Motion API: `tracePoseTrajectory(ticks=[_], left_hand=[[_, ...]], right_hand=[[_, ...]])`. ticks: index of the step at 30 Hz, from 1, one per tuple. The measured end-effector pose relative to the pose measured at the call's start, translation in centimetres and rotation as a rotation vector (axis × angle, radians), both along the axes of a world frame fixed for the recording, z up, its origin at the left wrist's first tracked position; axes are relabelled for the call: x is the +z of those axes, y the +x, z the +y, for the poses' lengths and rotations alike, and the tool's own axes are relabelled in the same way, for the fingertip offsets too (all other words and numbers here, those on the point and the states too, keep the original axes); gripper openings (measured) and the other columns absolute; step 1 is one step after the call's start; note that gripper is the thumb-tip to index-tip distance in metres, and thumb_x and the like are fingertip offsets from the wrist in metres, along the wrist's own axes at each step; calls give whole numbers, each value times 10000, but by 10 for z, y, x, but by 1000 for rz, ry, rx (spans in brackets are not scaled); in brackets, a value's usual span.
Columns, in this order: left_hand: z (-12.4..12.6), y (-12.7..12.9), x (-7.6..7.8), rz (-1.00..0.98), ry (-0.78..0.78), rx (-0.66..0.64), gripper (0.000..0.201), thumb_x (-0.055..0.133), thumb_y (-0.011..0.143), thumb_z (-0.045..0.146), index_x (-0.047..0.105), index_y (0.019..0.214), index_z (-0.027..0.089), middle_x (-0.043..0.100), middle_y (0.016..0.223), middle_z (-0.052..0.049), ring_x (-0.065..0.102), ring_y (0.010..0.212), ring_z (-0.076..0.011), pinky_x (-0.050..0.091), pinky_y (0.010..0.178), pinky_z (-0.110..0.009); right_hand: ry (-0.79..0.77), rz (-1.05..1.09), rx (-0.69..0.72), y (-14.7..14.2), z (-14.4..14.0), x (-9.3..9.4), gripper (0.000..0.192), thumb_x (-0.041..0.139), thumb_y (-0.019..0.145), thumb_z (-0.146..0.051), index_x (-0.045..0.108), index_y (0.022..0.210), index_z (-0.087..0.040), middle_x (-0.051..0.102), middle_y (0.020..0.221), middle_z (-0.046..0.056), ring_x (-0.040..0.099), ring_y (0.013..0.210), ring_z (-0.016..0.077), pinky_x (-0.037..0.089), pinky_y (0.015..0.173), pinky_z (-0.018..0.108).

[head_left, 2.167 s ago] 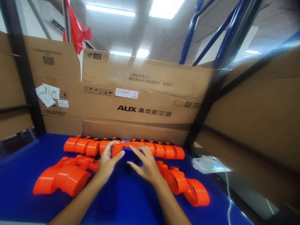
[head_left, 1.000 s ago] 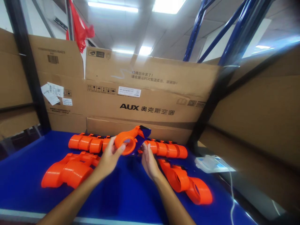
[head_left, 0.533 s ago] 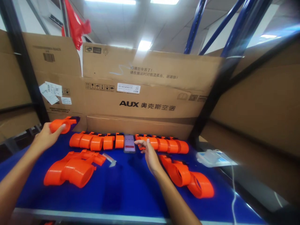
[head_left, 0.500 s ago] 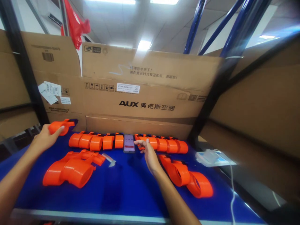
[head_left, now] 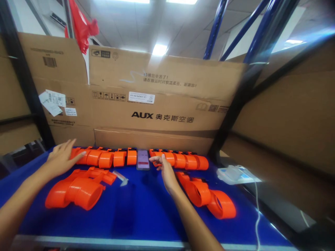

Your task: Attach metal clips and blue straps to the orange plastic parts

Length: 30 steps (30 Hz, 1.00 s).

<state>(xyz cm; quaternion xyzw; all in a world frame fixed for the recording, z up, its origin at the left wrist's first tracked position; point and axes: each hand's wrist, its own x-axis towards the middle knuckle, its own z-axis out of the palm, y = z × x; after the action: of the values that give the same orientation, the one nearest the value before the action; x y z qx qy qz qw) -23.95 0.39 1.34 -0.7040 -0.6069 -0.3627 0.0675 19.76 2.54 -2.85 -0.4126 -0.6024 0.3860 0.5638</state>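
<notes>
A row of orange plastic ring-shaped parts (head_left: 115, 157) lies along the back of the blue table (head_left: 146, 212), against the cardboard. A phone (head_left: 143, 159) with a lit screen lies in a gap in that row. My left hand (head_left: 62, 157) is spread flat with fingers apart at the row's left end, and I see nothing in it. My right hand (head_left: 163, 170) hovers just right of the phone, fingers loosely apart, touching the right half of the row (head_left: 183, 161). A small clear piece (head_left: 122, 177) lies on the table between my hands.
A pile of larger orange parts (head_left: 78, 190) lies front left and another (head_left: 209, 197) front right. Flattened AUX cardboard boxes (head_left: 157, 104) wall in the back and right. A white device (head_left: 234, 173) with a cable sits at the right edge. Black and blue rack posts stand around.
My left hand carried an orange part from the middle to the row's left end and let it go; it is now spread there. The phone became uncovered. My right hand stayed by the phone.
</notes>
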Motion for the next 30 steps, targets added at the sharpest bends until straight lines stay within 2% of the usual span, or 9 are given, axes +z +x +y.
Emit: tracePoseTrajectory(ticks=[4, 7, 11, 14, 17, 20, 24, 27, 30], left_hand=[[-38, 51, 5, 305, -130, -455, 656, 607, 858, 514, 445, 1460, 311, 528, 1471, -55, 505, 1300, -340, 374, 1081, -466], [-63, 82, -9, 482, -162, -675, 694, 675, 791, 572, 496, 1430, 371, 607, 1385, -56, 572, 1228, -333, 360, 1099, -472], [-73, 99, -34, 536, -137, -660, 636, 637, 822, 568, 538, 1406, 337, 669, 1279, -100, 622, 1146, -340, 429, 1023, -477], [-72, 102, -42, 547, -97, -619, 564, 620, 852, 513, 563, 1381, 324, 689, 1232, -113, 649, 1098, -332, 484, 953, -465], [-72, 109, -33, 574, -36, -608, 578, 617, 864, 473, 527, 1410, 309, 679, 1252, -119, 656, 1090, -329, 517, 915, -457], [-75, 126, -13, 579, 53, -582, 562, 616, 873, 420, 519, 1413, 294, 678, 1250, -124, 660, 1079, -333, 533, 892, -464], [-76, 168, 9, 533, 150, -632, 512, 598, 878, 332, 548, 1383, 266, 688, 1222, -134, 661, 1063, -341, 530, 898, -503], [-72, 206, 11, 532, 168, -736, 500, 579, 881, 328, 567, 1369, 219, 678, 1236, -167, 665, 1037, -363, 529, 881, -540], [-68, 237, 7, 450, 137, -815, 480, 576, 878, 302, 596, 1349, 209, 697, 1186, -182, 671, 1030, -369, 517, 897, -552]], right_hand=[[-3, -24, -9, 1, -3, 4, 692, 279, 926, -717, 766, 903, -226, 736, 1007, 78, 581, 982, 265, 376, 736, 332], [-3, -28, -17, 1, -4, 6, 702, 276, 923, -726, 764, 891, -221, 739, 988, 78, 585, 959, 260, 379, 738, 331], [3, -20, -1, 0, -6, 7, 703, 279, 924, -728, 761, 892, -217, 740, 968, 82, 592, 942, 259, 380, 736, 333], [10, -20, 10, 0, -7, 8, 709, 276, 923, -733, 760, 888, -217, 740, 945, 82, 598, 926, 258, 386, 731, 335], [31, -23, 0, -1, -8, 9, 698, 289, 922, -732, 755, 860, -217, 736, 905, 79, 605, 909, 255, 398, 734, 336], [49, -19, 18, -5, -11, 10, 595, 388, 919, -690, 745, 889, -215, 726, 862, 69, 611, 838, 234, 415, 711, 327], [-13, 2, 204, -15, -16, 6, 476, 516, 902, -613, 692, 1093, -214, 706, 791, 37, 589, 657, 175, 409, 588, 281], [-122, 58, 318, -21, -18, 2, 482, 541, 889, -602, 666, 1132, -204, 685, 722, 20, 561, 543, 146, 374, 497, 249], [-178, 129, 247, -19, -15, -1, 412, 597, 860, -558, 693, 1030, -196, 646, 636, -7, 515, 474, 123, 353, 464, 235]])
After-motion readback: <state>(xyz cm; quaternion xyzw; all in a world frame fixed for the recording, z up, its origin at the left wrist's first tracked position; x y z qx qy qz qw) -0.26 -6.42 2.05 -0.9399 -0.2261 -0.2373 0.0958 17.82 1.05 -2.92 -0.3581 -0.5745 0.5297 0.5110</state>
